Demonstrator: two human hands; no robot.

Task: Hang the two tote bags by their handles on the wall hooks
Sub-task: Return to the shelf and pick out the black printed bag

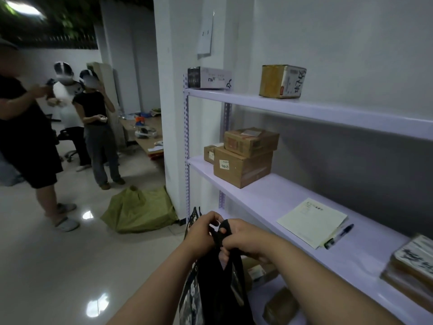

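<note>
A black tote bag (220, 292) hangs below my two hands at the bottom centre of the head view. Both hands grip its black handles (219, 233). My left hand (202, 231) pinches the handle from the left, and my right hand (243, 238) closes on it from the right. A second bag with a dark and white pattern (189, 294) hangs just left of the black one, and its top edge (195, 213) shows behind my left hand. No wall hooks are visible.
A pale purple metal shelf unit (328, 109) stands on the right with cardboard boxes (242, 167), a paper sheet (311, 221) and a pen (339, 235). A white pillar (171, 113) stands ahead. A green sack (138, 211) lies on the floor. Three people (93, 127) stand at left.
</note>
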